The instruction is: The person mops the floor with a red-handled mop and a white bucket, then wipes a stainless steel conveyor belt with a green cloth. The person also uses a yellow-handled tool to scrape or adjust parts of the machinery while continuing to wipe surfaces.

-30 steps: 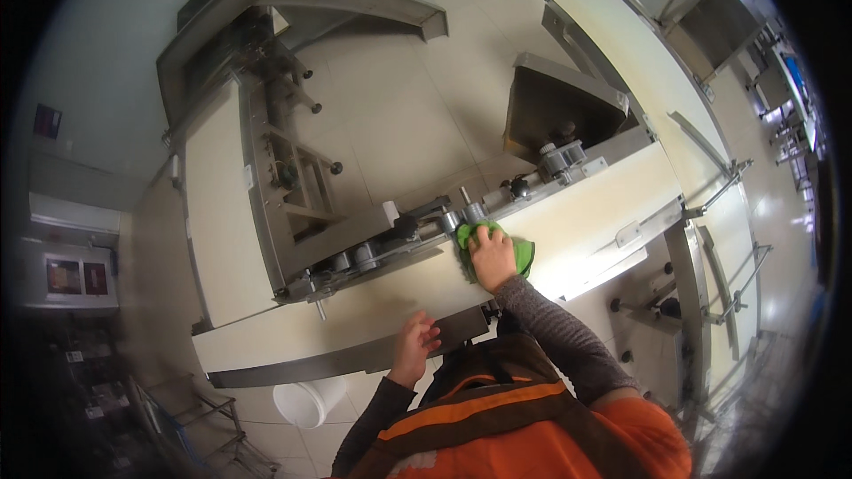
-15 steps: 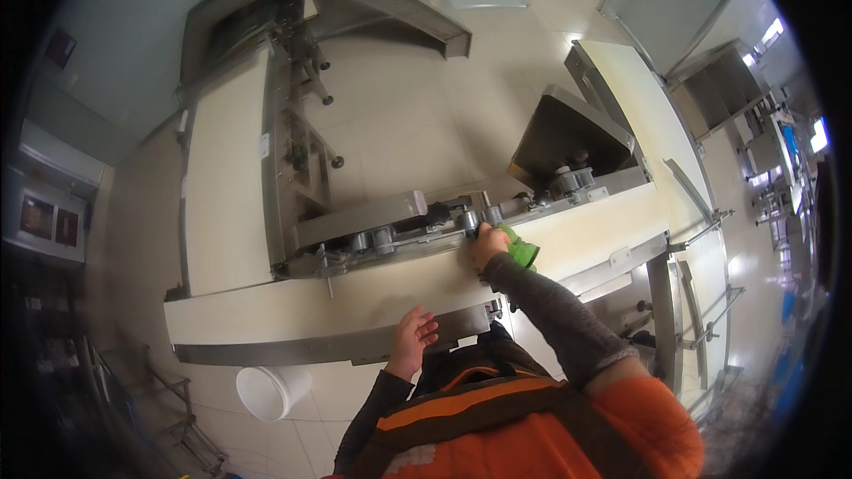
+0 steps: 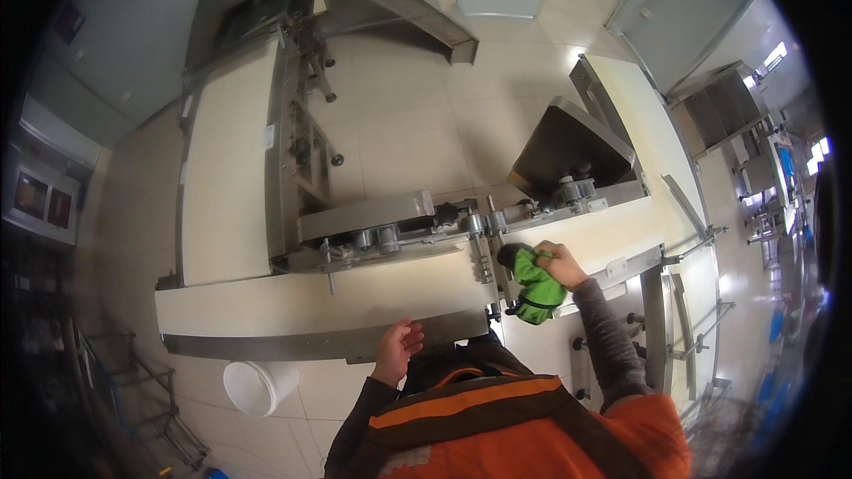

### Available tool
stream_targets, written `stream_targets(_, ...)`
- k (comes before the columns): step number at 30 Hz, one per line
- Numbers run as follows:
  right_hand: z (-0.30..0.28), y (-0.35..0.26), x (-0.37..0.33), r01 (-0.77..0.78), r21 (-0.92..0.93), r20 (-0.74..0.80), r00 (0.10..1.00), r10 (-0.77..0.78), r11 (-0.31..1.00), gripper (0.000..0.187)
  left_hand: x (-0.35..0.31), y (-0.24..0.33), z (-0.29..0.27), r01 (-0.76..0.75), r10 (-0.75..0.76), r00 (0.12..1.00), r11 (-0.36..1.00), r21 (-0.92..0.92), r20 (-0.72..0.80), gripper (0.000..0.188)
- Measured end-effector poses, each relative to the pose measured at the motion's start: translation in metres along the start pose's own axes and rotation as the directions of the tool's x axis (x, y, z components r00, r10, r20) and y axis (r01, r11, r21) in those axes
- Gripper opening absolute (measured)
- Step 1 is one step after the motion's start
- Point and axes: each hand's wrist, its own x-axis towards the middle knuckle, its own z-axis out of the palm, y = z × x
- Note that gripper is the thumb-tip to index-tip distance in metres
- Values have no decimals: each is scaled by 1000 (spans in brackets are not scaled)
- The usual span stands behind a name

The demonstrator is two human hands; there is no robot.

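My right hand (image 3: 561,264) is closed on a bunched green cloth (image 3: 536,286) with black parts, possibly a glove. It hangs over the near edge of the right-hand conveyor belt (image 3: 593,240), just right of the gap between two belts. Metal rollers (image 3: 479,244) stand in that gap, left of the cloth. My left hand (image 3: 398,352) is at the near metal edge of the left-hand conveyor belt (image 3: 355,303), with loosely bent fingers and nothing in them. Whether it touches the edge I cannot tell.
Beyond the belts are a long metal housing (image 3: 368,217) and a tilted dark metal panel (image 3: 568,151). Other belts run away at left (image 3: 229,168) and right (image 3: 635,115). A white bucket (image 3: 257,388) stands on the floor at the near left.
My right hand has drawn back from the rollers, moving right and nearer with the green cloth, which now shows more fully. My left hand has shifted slightly left, its fingers more bent.
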Motion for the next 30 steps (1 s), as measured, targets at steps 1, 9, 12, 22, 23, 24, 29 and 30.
stream_targets(1, 9, -4, 6, 25, -19, -24, 999, -25, 1000, 36, 1, 3, 6, 2, -2, 1000, 1000, 4, 6, 35)
stream_targets(9, 121, -4, 80, -114, -713, -101, 993, 60, 692, 41, -11, 7, 22, -12, 12, 1000, 998, 54, 2, 37)
stream_targets(12, 114, -28, 85, -123, -706, -42, 990, 131, 698, 40, -8, 1, 17, 6, -5, 1000, 1000, 30, -30, 35)
stream_targets(22, 111, -23, 86, -142, -671, -90, 990, 110, 728, 45, -6, -6, 12, -70, 70, 997, 997, 7, 13, 34)
stream_targets(23, 112, -23, 82, -137, -686, -98, 991, 96, 714, 44, -6, -7, 9, -64, 64, 998, 998, 8, 3, 34)
stream_targets(24, 112, -24, 79, -135, -701, -108, 991, 82, 700, 44, -5, -8, 4, -58, 58, 998, 998, 10, -7, 34)
stream_targets(29, 91, -35, 62, 191, -680, 61, 977, -204, 708, 36, 1, -12, -10, -18, 17, 999, 1000, -9, -37, 33)
stream_targets(30, 78, -37, 60, 273, -635, 115, 958, -261, 723, 35, 0, -8, -6, -14, 14, 999, 1000, -3, -34, 33)
